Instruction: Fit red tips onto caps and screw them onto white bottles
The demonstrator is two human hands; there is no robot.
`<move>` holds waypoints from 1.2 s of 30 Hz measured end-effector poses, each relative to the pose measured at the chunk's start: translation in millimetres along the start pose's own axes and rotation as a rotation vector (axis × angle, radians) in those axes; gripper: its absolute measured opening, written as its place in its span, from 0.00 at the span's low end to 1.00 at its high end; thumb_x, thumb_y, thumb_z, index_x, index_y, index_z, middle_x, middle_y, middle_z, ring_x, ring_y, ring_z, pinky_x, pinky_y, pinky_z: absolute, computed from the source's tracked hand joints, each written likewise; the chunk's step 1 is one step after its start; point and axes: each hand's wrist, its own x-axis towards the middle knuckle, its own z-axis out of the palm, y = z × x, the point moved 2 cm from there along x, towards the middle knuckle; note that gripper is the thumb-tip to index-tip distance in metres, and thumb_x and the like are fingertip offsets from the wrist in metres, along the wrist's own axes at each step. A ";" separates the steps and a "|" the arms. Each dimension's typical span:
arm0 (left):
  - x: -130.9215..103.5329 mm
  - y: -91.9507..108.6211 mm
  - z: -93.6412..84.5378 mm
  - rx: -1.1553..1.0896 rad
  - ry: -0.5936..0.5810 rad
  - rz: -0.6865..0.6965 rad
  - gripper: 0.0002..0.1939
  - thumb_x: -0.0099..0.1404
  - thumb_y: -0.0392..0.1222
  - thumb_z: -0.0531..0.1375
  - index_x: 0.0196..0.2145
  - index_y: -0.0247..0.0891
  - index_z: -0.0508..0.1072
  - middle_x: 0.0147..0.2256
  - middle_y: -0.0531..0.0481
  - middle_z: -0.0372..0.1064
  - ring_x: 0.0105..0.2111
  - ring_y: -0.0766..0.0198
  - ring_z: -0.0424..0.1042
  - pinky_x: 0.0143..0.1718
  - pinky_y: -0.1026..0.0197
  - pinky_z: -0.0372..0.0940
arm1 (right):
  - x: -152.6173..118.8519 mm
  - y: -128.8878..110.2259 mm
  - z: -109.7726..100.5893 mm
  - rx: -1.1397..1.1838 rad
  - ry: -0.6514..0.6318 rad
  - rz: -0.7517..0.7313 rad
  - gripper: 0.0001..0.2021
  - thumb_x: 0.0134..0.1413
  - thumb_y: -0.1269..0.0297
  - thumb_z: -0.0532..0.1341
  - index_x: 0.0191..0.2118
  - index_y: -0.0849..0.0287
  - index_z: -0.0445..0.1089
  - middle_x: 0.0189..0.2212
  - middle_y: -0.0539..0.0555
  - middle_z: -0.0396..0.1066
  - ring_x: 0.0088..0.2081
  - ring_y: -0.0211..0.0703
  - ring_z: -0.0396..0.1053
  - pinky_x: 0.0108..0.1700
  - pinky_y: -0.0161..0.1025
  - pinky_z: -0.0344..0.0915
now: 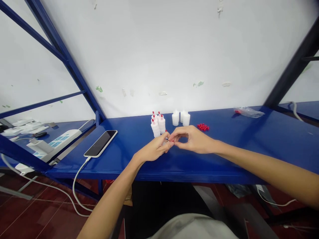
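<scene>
My left hand [153,147] is closed around a small white squeeze bottle, mostly hidden by the fingers. Thumb and fingers of my right hand [195,139] pinch a small red cap [172,142] at the bottle's tip, so the two hands meet. Just behind them stands a group of white bottles with red caps [158,124], upright and close together. To the right of that group are several white bottles without red caps [180,118]. A cluster of loose red caps [203,127] lies beyond my right wrist.
A phone [101,143] with a white charging cable [76,179] lies on the left of the blue table [236,146]. At the back right is a clear plastic bag [249,112] with something red inside. Blue metal posts [72,63] flank the table, and a power strip [58,141] sits farther left.
</scene>
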 end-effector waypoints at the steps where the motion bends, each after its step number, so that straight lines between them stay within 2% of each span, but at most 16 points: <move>1: 0.6 -1.1 0.0 -0.022 -0.003 -0.004 0.18 0.72 0.57 0.51 0.43 0.37 0.61 0.27 0.56 0.60 0.25 0.70 0.60 0.26 0.66 0.58 | -0.8 2.0 1.4 0.013 0.004 -0.006 0.08 0.54 0.68 0.62 0.41 0.59 0.75 0.37 0.53 0.78 0.37 0.40 0.76 0.43 0.40 0.74; 6: -1.2 -1.7 0.7 -0.081 -0.027 0.004 0.16 0.72 0.56 0.50 0.42 0.40 0.58 0.26 0.57 0.60 0.22 0.71 0.58 0.23 0.67 0.56 | -1.9 8.2 9.6 0.044 0.099 -0.062 0.08 0.56 0.66 0.63 0.42 0.59 0.74 0.36 0.53 0.78 0.36 0.40 0.76 0.43 0.41 0.75; 12: -2.5 1.9 -4.1 0.014 0.150 0.127 0.12 0.70 0.50 0.51 0.36 0.37 0.62 0.25 0.56 0.60 0.24 0.69 0.59 0.27 0.65 0.57 | 2.9 -1.2 13.1 -0.050 0.177 -0.161 0.09 0.55 0.71 0.62 0.42 0.58 0.74 0.37 0.53 0.79 0.36 0.41 0.77 0.42 0.40 0.75; 16: -0.9 -2.1 -4.8 0.032 0.219 0.169 0.18 0.71 0.50 0.48 0.29 0.36 0.63 0.21 0.55 0.59 0.22 0.69 0.57 0.26 0.64 0.55 | 5.5 -6.7 15.0 -0.081 0.227 -0.215 0.12 0.54 0.74 0.61 0.44 0.58 0.74 0.37 0.53 0.78 0.37 0.40 0.77 0.43 0.39 0.75; 20: 0.4 -10.2 -1.4 0.022 0.225 0.172 0.24 0.71 0.53 0.49 0.22 0.36 0.60 0.18 0.55 0.57 0.20 0.70 0.56 0.25 0.64 0.52 | 5.7 -4.1 21.2 -0.077 0.201 -0.204 0.13 0.53 0.75 0.61 0.45 0.58 0.73 0.36 0.52 0.78 0.36 0.39 0.77 0.42 0.39 0.76; 26: 2.8 -13.3 4.7 -0.034 0.222 0.171 0.19 0.68 0.50 0.51 0.23 0.37 0.59 0.18 0.57 0.54 0.19 0.71 0.54 0.24 0.65 0.50 | 2.5 -0.1 27.6 -0.053 0.175 -0.187 0.13 0.55 0.71 0.62 0.48 0.57 0.71 0.36 0.51 0.78 0.37 0.40 0.77 0.43 0.39 0.75; 30: -0.2 -5.3 4.6 0.054 0.333 0.177 0.18 0.68 0.49 0.50 0.25 0.37 0.61 0.18 0.56 0.57 0.20 0.69 0.57 0.25 0.64 0.53 | 6.8 -3.8 28.0 -0.001 0.185 -0.179 0.14 0.53 0.71 0.63 0.47 0.57 0.71 0.36 0.52 0.78 0.38 0.41 0.77 0.44 0.41 0.75; 34: -9.8 -4.7 -0.9 0.123 0.449 0.058 0.14 0.71 0.47 0.46 0.35 0.38 0.64 0.20 0.56 0.62 0.21 0.66 0.62 0.28 0.63 0.56 | 21.0 -2.7 12.7 0.031 0.238 -0.109 0.06 0.52 0.67 0.64 0.38 0.58 0.73 0.34 0.53 0.78 0.35 0.43 0.76 0.43 0.43 0.75; 36: -16.0 -7.2 -2.2 0.169 0.482 -0.019 0.11 0.71 0.42 0.44 0.34 0.39 0.63 0.22 0.56 0.63 0.23 0.65 0.63 0.30 0.62 0.57 | 29.8 3.0 -0.4 -0.017 0.301 -0.058 0.04 0.51 0.64 0.65 0.33 0.59 0.74 0.31 0.54 0.78 0.33 0.43 0.76 0.41 0.43 0.75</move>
